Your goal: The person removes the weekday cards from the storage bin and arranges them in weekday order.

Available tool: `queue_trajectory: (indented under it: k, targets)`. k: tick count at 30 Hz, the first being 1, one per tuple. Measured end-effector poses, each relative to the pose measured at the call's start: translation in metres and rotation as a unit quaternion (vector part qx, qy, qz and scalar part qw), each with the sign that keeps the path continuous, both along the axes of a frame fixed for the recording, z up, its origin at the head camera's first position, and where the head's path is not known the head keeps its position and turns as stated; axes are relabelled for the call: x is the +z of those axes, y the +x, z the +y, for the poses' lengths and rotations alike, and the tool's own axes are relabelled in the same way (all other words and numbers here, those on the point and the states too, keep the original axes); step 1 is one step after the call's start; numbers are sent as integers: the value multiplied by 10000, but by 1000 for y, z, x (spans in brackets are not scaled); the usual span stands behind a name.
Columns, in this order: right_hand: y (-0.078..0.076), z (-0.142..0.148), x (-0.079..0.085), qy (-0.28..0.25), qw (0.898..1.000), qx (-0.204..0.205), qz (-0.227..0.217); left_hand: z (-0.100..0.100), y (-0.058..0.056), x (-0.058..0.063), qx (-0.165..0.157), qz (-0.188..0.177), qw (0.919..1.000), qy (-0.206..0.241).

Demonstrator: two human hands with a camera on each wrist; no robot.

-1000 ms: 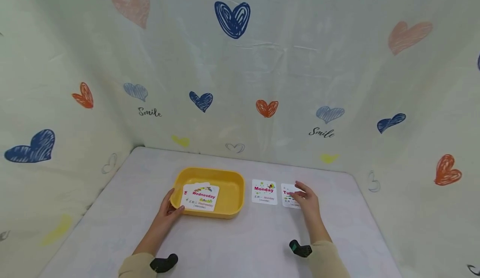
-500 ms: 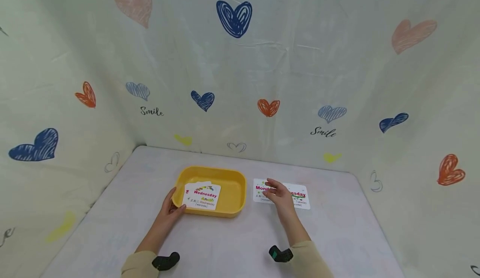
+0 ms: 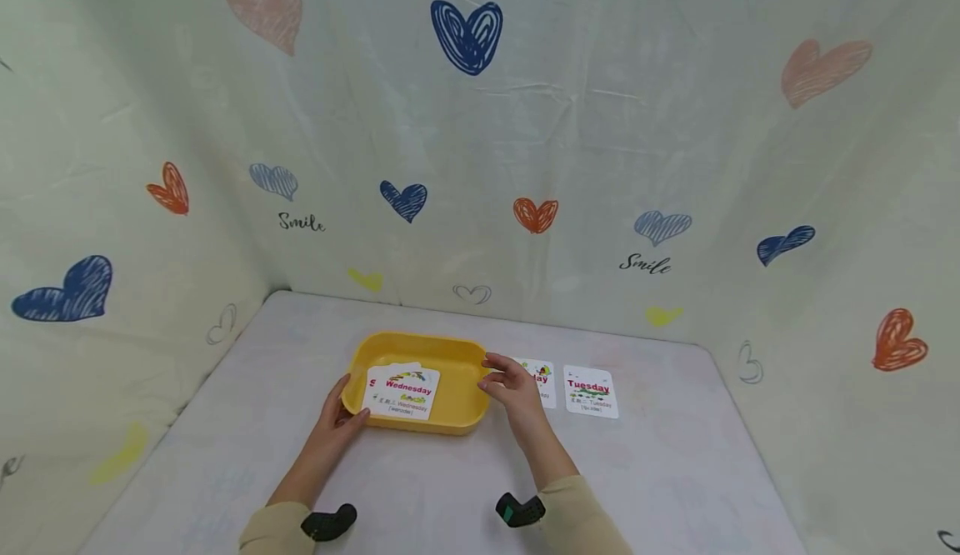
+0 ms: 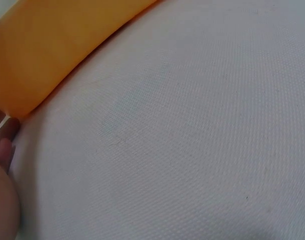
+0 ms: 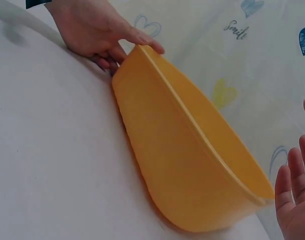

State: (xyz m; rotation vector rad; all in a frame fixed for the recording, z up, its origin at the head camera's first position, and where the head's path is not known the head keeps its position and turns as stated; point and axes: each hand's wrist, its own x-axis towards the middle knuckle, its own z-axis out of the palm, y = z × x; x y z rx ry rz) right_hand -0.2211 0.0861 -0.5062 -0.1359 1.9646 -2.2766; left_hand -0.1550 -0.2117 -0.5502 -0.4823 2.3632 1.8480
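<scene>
My left hand [image 3: 336,428] holds the yellow plastic tray [image 3: 459,384] at its near left corner, thumb on the rim and fingers against the outer wall. Inside the tray lies a white card reading "Wednesday" [image 3: 402,394], covering most of another card [image 3: 372,382] whose red letter S shows. My right hand [image 3: 522,397] hangs at the tray's right rim with nothing in it; its fingers look straight and loose in the right wrist view. It partly hides the "Monday" card [image 3: 543,376] on the table. To the right of that lies the "Tuesday" card [image 3: 591,391].
A white cloth covers the table [image 3: 420,488]. Pale curtains [image 3: 585,138] printed with hearts hang behind and at both sides. Black wrist-worn devices sit at the left wrist [image 3: 328,523] and the right wrist [image 3: 520,510].
My right hand has moved left from the Tuesday card, past the Monday card, to the tray's right rim. The Tuesday card lies uncovered. The left hand and tray have stayed put.
</scene>
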Motion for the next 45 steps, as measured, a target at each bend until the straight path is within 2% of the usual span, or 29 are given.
queue_trajectory:
  k: [9, 10, 17, 21, 31, 45]
  targets:
    - [9, -28, 0, 156, 9990, 378, -156, 0, 2, 1, -29, 9, 9999, -97]
    - [11, -30, 4, 229, 9986, 445, -146, 0, 2, 1, -30, 6, 9999, -97]
    - [4, -36, 0, 1245, 9876, 946, -127, 0, 1, 1, 8, -54, 10000, -33]
    - [1, -37, 0, 1584, 9816, 1061, -75, 0, 1, 2, 11, -61, 10000, -16]
    - [-6, -40, -1, 1880, 9741, 1246, -131, 3, -1, 4, 40, -86, 9999, 58]
    - [-12, -45, 1, 1909, 9709, 1400, -369, 2, -1, 4, 99, -124, 9999, 49]
